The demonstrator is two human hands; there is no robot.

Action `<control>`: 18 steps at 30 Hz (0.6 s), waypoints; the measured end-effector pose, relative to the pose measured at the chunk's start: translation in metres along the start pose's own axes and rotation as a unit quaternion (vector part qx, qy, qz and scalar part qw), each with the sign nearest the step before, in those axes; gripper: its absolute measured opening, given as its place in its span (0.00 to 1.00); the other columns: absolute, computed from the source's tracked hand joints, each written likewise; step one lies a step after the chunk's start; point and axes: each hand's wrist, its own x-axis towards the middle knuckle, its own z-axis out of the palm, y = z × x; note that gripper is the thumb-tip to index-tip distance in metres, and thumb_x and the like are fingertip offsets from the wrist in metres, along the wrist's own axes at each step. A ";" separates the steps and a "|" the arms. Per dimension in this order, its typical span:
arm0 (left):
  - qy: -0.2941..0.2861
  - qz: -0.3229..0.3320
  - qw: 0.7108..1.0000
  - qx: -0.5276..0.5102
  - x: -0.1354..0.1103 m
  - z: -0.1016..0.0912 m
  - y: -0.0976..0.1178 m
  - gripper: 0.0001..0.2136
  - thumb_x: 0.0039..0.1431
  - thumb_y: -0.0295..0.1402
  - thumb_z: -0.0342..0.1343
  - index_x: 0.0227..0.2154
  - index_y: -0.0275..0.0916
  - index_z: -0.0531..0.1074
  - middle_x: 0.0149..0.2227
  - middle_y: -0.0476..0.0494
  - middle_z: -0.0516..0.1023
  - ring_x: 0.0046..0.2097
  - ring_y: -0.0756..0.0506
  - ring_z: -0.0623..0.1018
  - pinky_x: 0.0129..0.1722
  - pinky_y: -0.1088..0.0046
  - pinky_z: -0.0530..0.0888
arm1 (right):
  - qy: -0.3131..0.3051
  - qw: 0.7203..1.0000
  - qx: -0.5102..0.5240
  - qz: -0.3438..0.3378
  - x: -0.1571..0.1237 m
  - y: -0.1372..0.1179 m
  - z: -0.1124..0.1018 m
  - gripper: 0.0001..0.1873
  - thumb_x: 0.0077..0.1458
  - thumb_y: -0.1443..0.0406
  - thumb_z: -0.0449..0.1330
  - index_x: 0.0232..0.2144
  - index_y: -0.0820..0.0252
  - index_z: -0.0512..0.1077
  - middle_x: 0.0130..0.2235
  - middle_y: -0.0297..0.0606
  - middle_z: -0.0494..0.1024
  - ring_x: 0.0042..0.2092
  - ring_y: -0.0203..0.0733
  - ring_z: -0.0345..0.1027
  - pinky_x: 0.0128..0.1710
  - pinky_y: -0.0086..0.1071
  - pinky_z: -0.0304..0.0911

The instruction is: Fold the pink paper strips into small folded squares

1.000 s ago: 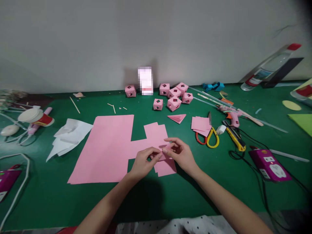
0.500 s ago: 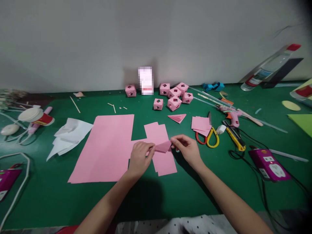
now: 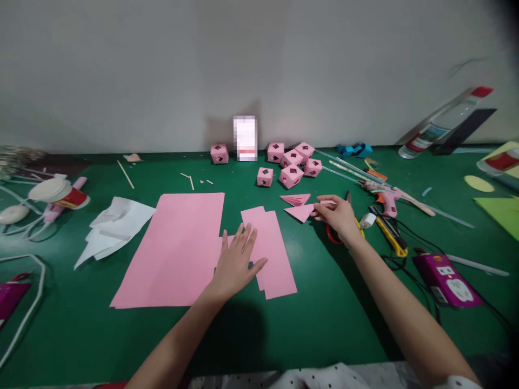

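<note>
My left hand (image 3: 237,256) lies flat with its fingers spread on pink paper strips (image 3: 278,259), beside a large pink sheet (image 3: 174,248). My right hand (image 3: 336,213) pinches the right corner of a folded pink paper triangle (image 3: 300,212), just below a small pile of folded triangles (image 3: 295,199). Beneath that hand, the stack of pink paper squares is mostly hidden. Scissors with a red handle loop (image 3: 333,234) are partly covered by the same hand. Several pink paper cubes (image 3: 291,176) with diamond-shaped openings sit farther back.
A phone with a blurred screen (image 3: 245,138) leans on the wall. To the right are a pink glue gun (image 3: 390,202), a yellow cutter (image 3: 391,237), a purple power strip (image 3: 446,281) and a leaning bottle (image 3: 441,127). Crumpled white paper (image 3: 115,229) and a paper cup (image 3: 60,193) lie left.
My right hand has carried the folded triangle right and away from me, to the pile of triangles. My left hand has let go of it and flattened onto the strips.
</note>
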 end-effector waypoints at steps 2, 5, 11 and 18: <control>-0.001 0.001 1.000 -0.002 0.000 0.000 0.000 0.34 0.63 0.50 0.42 0.66 0.36 0.46 0.68 0.36 0.49 0.68 0.35 0.48 0.63 0.42 0.45 | -0.016 0.999 0.000 0.042 0.010 -0.004 0.001 0.11 0.49 0.71 0.64 0.37 0.62 0.71 0.23 0.36 0.78 0.22 0.34 0.73 0.19 0.22 0.68; -0.007 -0.004 1.000 -0.001 0.000 0.002 0.000 0.34 0.63 0.50 0.41 0.66 0.35 0.45 0.68 0.35 0.49 0.68 0.36 0.48 0.64 0.43 0.45 | -0.035 0.997 0.014 0.068 0.021 -0.005 0.004 0.10 0.50 0.73 0.63 0.37 0.64 0.71 0.22 0.38 0.78 0.20 0.34 0.71 0.17 0.20 0.66; -0.002 -0.006 1.000 0.003 0.000 0.006 -0.001 0.33 0.64 0.49 0.40 0.66 0.36 0.45 0.68 0.37 0.50 0.68 0.37 0.48 0.64 0.45 0.46 | -0.030 0.997 -0.026 0.073 0.029 -0.006 0.012 0.05 0.55 0.74 0.58 0.35 0.65 0.69 0.22 0.40 0.78 0.18 0.31 0.70 0.14 0.17 0.61; 0.023 0.004 1.000 0.006 0.000 0.007 0.001 0.31 0.64 0.48 0.41 0.65 0.34 0.49 0.67 0.34 0.51 0.68 0.35 0.50 0.63 0.45 0.52 | 0.013 0.997 -0.047 0.063 0.037 0.000 0.019 0.07 0.57 0.72 0.56 0.39 0.62 0.64 0.22 0.38 0.77 0.22 0.37 0.73 0.15 0.20 0.61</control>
